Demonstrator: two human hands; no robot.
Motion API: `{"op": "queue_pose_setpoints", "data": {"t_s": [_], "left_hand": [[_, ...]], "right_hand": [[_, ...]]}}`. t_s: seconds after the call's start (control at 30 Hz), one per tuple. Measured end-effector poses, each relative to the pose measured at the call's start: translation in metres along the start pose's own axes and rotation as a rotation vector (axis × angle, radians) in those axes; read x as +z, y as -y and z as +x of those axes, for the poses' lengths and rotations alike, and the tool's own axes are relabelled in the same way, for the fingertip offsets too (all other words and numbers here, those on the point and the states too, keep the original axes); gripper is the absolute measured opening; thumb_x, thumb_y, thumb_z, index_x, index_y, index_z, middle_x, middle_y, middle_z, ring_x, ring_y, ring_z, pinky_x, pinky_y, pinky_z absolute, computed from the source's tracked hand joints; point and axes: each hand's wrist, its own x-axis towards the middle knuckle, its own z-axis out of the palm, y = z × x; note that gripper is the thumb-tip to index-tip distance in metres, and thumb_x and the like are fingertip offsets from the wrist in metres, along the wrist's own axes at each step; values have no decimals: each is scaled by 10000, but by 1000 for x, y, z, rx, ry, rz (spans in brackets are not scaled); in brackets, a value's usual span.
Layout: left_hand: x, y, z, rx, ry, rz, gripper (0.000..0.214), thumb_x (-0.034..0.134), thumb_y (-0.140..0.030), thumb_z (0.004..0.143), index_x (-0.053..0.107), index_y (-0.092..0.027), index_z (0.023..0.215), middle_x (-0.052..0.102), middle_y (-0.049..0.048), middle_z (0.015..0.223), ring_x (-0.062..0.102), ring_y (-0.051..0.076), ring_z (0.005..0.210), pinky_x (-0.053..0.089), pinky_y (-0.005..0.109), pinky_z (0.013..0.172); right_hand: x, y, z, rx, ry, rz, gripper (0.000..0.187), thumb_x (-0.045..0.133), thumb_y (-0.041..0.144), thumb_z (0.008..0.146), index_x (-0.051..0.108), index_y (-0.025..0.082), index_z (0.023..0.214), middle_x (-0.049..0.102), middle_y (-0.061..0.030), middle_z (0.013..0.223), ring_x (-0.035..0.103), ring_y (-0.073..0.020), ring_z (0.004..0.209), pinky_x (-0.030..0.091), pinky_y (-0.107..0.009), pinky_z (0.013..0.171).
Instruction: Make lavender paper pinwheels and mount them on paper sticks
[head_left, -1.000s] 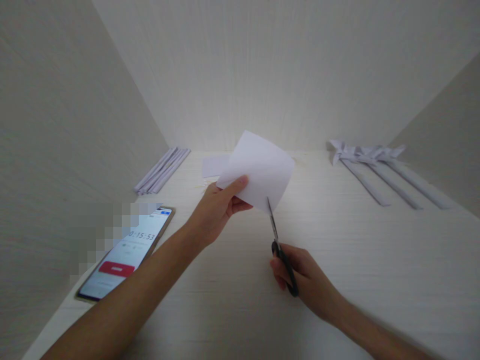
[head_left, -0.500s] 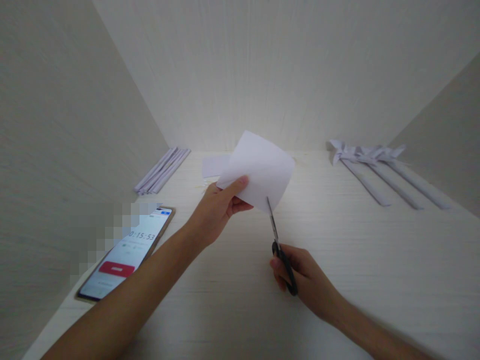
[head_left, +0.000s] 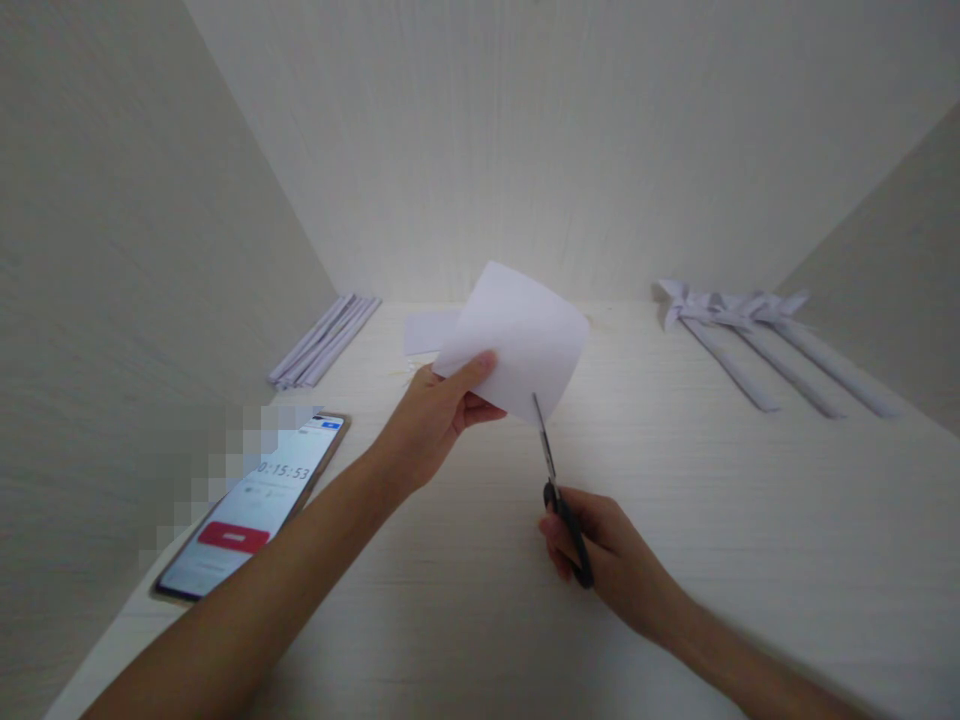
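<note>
Pinched by its lower left part, a white sheet of paper [head_left: 521,325] is held up off the table by my left hand [head_left: 442,415], thumb on the front and fingers behind. My right hand [head_left: 592,545] is closed round the black handles of a pair of scissors [head_left: 551,465]. The blades point up and away, and their tip overlaps the paper near its lower corner. How far the blades have cut in cannot be made out.
Behind the left hand lies more white paper [head_left: 429,332]. Rolled paper sticks [head_left: 326,342] rest at the far left, and paper pinwheels on sticks [head_left: 739,310] at the far right. A phone [head_left: 247,520] showing a timer lies beside my left forearm. Walls enclose the table [head_left: 465,600].
</note>
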Motion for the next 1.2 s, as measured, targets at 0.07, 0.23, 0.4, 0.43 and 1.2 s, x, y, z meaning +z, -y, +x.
{"op": "queue_pose_setpoints", "data": {"t_s": [0.07, 0.23, 0.4, 0.43, 1.2], "left_hand": [[0, 0, 0, 2, 2, -4, 227, 584, -272, 691, 583, -126, 864, 662, 57, 780, 611, 120, 639, 515, 210, 563], [1, -1, 0, -2, 3, -18, 216, 586, -260, 690, 583, -123, 857, 663, 56, 761, 611, 119, 629, 516, 207, 555], [1, -1, 0, 3, -5, -13, 209, 589, -261, 687, 587, -125, 846, 664, 53, 751, 610, 120, 616, 512, 207, 544], [1, -1, 0, 3, -6, -9, 210, 588, -262, 688, 587, -127, 848, 664, 52, 753, 611, 121, 618, 513, 212, 548], [0, 1, 0, 18, 2, 21, 251, 597, -288, 674, 598, -123, 863, 663, 62, 759, 614, 131, 627, 509, 221, 548]], "right_hand": [[0, -1, 0, -1, 1, 11, 375, 447, 483, 766, 395, 175, 559, 418, 37, 469, 373, -73, 435, 284, -204, 419], [0, -1, 0, -4, 2, 19, 363, 453, 469, 769, 395, 175, 563, 416, 39, 472, 375, -73, 437, 292, -204, 423], [0, -1, 1, -14, 2, 0, 351, 446, 439, 783, 392, 174, 559, 418, 37, 472, 377, -71, 442, 295, -202, 429], [0, -1, 1, -14, 5, 1, 352, 445, 441, 782, 393, 174, 559, 419, 36, 471, 378, -71, 440, 295, -202, 428], [0, 0, 0, -2, 15, 0, 394, 430, 511, 764, 396, 175, 562, 428, 32, 472, 379, -74, 439, 286, -206, 423]]}}
